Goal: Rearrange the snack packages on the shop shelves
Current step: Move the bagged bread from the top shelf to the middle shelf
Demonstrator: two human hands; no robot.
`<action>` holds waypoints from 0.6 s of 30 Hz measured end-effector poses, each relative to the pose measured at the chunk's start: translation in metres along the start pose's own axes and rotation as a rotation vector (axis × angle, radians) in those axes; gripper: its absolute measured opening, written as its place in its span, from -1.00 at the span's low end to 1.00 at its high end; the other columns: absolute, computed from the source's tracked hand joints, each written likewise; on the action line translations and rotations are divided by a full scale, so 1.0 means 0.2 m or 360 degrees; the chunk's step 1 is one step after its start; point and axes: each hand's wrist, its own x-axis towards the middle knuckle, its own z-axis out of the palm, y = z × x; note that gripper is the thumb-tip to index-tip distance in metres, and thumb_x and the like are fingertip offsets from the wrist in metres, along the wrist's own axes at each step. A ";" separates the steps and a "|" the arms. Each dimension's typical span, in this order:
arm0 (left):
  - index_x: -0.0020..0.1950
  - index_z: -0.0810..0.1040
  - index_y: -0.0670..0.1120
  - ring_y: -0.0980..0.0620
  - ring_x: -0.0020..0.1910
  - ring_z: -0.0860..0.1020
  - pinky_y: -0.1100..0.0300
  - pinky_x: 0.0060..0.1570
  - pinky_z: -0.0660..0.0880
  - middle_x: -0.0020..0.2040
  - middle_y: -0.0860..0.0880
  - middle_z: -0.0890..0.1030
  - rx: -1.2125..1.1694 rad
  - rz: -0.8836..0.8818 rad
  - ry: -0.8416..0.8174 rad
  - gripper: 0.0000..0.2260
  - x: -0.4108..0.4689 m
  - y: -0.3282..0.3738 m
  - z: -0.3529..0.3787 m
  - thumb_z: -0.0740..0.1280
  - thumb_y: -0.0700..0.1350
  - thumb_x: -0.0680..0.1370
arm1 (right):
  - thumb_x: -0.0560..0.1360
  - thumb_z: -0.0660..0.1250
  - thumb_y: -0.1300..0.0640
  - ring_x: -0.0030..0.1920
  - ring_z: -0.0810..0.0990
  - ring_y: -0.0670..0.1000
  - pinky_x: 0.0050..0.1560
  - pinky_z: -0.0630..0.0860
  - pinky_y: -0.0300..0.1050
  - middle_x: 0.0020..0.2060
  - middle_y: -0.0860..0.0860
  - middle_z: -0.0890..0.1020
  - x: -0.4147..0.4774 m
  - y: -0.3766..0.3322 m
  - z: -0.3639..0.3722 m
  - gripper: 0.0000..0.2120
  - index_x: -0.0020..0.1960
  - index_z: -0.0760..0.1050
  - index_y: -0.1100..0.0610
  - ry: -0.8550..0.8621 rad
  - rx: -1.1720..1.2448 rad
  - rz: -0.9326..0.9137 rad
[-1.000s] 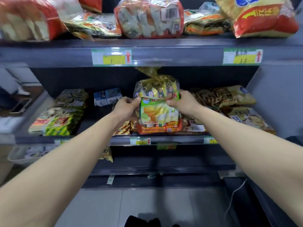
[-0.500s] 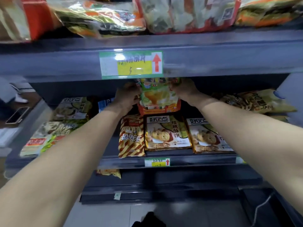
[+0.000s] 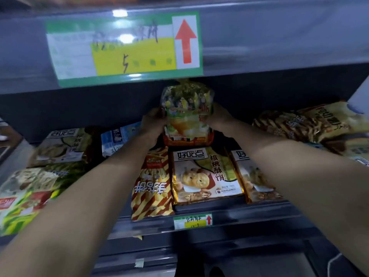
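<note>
Two hands [image 3: 152, 124] [image 3: 217, 116] grip one upright snack bag [image 3: 187, 120]: gold top, red base.

Glossy clear-plastic snack bag [image 3: 187, 116] w/ green, yellow, red print being held upright btwn left hand [image 3: 153, 124] & right hand [image 3: 217, 116], deep in mid shelf [image 3: 259, 214], just behind flat-lying gold-edged biscuit pkg [image 3: 205, 176] & red-yellow striped pkg [image 3: 151, 188].

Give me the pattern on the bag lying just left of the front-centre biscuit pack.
The striped bag has red and yellow diagonal stripes; the head view shows it.
</note>
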 end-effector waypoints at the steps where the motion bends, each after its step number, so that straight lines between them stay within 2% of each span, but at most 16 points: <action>1: 0.27 0.48 -0.20 -0.06 0.01 0.58 0.06 0.06 0.56 0.11 -0.12 0.59 0.0048 -0.0021 0.0014 -0.66 0.00 -0.01 0.01 0.34 -0.31 0.50 | 0.48 0.37 0.07 0.17 0.54 0.10 0.12 0.52 -0.08 0.17 0.10 0.55 0.00 0.01 0.00 -0.56 0.31 0.40 0.15 0.0002 0.0015 0.0030; 3: 0.26 0.46 -0.18 0.02 -0.15 0.55 0.10 -0.11 0.54 0.00 -0.09 0.57 0.0097 -0.0048 0.0025 -0.69 0.02 -0.01 0.02 0.32 -0.28 0.52 | 0.48 0.39 0.04 0.17 0.55 0.11 0.14 0.55 -0.01 0.16 0.10 0.55 0.01 0.02 0.00 -0.54 0.32 0.40 0.16 0.0005 0.0059 0.0093; 5: 0.22 0.47 -0.12 0.11 -0.24 0.49 0.19 -0.21 0.51 -0.09 -0.04 0.54 0.0062 -0.0069 0.0037 -0.76 0.03 0.00 0.04 0.30 -0.25 0.55 | 0.49 0.38 0.04 0.11 0.58 0.13 0.03 0.61 0.07 0.11 0.10 0.55 0.02 0.02 0.01 -0.59 0.28 0.41 0.15 0.0043 0.0166 0.0190; 7: 0.20 0.46 -0.12 0.06 -0.17 0.54 0.10 -0.12 0.56 -0.09 -0.04 0.55 0.0035 -0.0086 0.0102 -0.77 0.04 -0.01 0.04 0.33 -0.21 0.54 | 0.50 0.37 0.06 0.05 0.61 0.14 -0.03 0.63 0.11 0.10 0.10 0.56 0.04 0.02 0.04 -0.63 0.26 0.41 0.13 0.0095 0.0257 0.0236; 10: 0.27 0.45 -0.16 -0.09 0.08 0.57 -0.09 0.15 0.53 0.12 -0.10 0.58 0.0040 -0.0084 0.0190 -0.55 0.08 -0.06 0.03 0.43 -0.08 0.42 | 0.48 0.36 0.03 0.09 0.59 0.16 0.07 0.59 0.13 0.15 0.15 0.57 0.06 0.04 0.06 -0.59 0.26 0.40 0.15 0.0137 0.0312 0.0249; 12: 0.25 0.47 -0.15 -0.12 0.12 0.55 -0.12 0.19 0.50 0.14 -0.13 0.58 0.0045 -0.0083 0.0198 -0.54 0.14 -0.13 0.02 0.43 -0.05 0.40 | 0.48 0.36 0.02 0.11 0.56 0.15 0.12 0.57 0.13 0.14 0.14 0.55 0.04 0.05 0.06 -0.57 0.28 0.38 0.16 0.0111 0.0357 0.0284; 15: 0.28 0.46 -0.21 -0.13 0.14 0.55 -0.10 0.21 0.50 0.18 -0.16 0.57 0.0055 -0.0126 0.0222 -0.57 0.08 -0.10 0.03 0.42 -0.11 0.46 | 0.51 0.31 0.10 0.14 0.53 0.14 0.16 0.54 0.12 0.14 0.14 0.52 0.00 0.05 0.05 -0.62 0.27 0.35 0.19 0.0058 0.0303 0.0304; 18: 0.33 0.39 -0.21 -0.12 0.17 0.53 -0.06 0.21 0.49 0.18 -0.14 0.54 0.0077 -0.0136 0.0273 -0.53 0.03 -0.06 0.03 0.42 -0.13 0.48 | 0.52 0.29 0.10 0.16 0.53 0.16 0.08 0.53 -0.03 0.18 0.16 0.52 -0.05 0.05 0.04 -0.62 0.28 0.36 0.22 0.0070 0.0186 0.0239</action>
